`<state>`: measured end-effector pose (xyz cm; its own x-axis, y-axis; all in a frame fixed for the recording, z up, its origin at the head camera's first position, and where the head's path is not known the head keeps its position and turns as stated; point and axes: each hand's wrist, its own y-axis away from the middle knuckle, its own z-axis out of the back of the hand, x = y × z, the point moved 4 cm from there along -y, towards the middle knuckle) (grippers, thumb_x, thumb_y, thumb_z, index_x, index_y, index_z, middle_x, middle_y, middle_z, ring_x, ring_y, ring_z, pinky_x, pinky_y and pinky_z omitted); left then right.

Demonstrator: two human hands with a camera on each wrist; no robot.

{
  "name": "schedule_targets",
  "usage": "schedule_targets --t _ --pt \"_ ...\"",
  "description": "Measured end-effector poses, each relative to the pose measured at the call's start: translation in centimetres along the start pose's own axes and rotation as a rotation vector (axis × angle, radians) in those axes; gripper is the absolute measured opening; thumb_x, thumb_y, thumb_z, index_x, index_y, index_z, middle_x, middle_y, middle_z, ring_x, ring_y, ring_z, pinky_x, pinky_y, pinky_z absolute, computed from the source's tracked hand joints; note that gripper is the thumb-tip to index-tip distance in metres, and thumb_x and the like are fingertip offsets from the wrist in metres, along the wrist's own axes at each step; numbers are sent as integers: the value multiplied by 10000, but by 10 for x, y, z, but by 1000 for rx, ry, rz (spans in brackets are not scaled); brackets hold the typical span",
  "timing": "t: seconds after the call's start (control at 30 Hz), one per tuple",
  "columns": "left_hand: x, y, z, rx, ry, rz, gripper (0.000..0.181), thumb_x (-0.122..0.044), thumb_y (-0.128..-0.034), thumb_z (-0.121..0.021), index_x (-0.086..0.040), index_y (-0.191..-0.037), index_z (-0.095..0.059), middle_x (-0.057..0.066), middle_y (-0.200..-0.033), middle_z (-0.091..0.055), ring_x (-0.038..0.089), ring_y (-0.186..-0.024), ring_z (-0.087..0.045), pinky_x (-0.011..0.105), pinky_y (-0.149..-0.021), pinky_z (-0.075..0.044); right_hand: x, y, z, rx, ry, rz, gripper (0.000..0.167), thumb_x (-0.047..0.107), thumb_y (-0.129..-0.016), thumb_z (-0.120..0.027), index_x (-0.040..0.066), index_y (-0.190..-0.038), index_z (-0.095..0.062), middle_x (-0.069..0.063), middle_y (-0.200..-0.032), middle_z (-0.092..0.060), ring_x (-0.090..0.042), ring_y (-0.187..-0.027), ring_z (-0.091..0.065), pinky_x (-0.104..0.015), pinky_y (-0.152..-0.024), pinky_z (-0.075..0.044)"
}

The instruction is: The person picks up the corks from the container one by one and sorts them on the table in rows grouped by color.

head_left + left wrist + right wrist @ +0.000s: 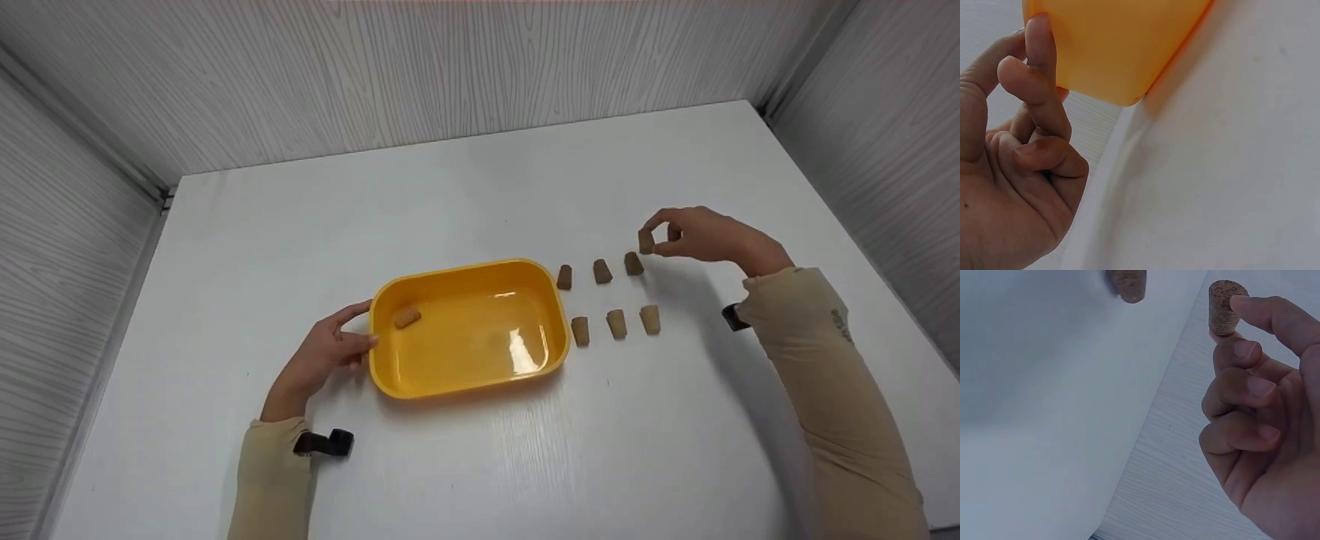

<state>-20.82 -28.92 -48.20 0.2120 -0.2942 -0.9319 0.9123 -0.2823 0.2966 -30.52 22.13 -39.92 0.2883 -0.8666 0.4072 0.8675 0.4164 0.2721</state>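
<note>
My right hand (701,234) pinches a tapered cork stopper (1223,308) between thumb and index finger, raised above the table; the other fingers curl toward the palm. At the left end of a yellow plastic tub (469,388), my left hand (324,352) grips the wall, with its thumb at the rim. One cork (407,319) lies inside the tub near that end. Beside the tub's right end, a back row holds three darker corks, the rightmost cork (634,263) being closest to my right hand. A front row has three lighter corks, among them the middle cork (616,323).
A white table (480,465) carries everything. Grey wood-grain panels (420,75) stand behind it and on both sides. Black camera straps (324,442) sit on the wrists over beige sleeves (832,382).
</note>
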Motion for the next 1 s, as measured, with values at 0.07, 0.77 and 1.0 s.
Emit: schedule_targets --t 0.07,0.77,1.0 --pt "0 0 0 1 -2 1 652 -212 -901 -682 -128 -1473 -380 -64 -563 -530 121 -543 -476 216 -588 -459 -7 1 -2 9 3 -21 366 184 -948 -576 73 -1296 -559 -184 -1004 -619 -230 -797 -557 -345 -681 -437" --pt "3 0 0 9 13 -14 647 -219 -907 -677 -120 -1472 -376 -57 -574 -537 129 -545 -470 215 -583 -465 -44 -5 -23 100 63 -122 443 248 -950 -567 35 -1338 -540 -311 -1232 -551 -424 -1093 -558 -564 -851 -463" --pt "3 1 0 7 -2 -10 658 -241 -901 -685 -131 -1473 -378 -41 -583 -530 140 -555 -475 219 -604 -467 -46 -8 -26 96 65 -130 479 313 -953 -581 43 -1347 -532 -303 -1249 -549 -425 -1118 -549 -572 -873 -455"
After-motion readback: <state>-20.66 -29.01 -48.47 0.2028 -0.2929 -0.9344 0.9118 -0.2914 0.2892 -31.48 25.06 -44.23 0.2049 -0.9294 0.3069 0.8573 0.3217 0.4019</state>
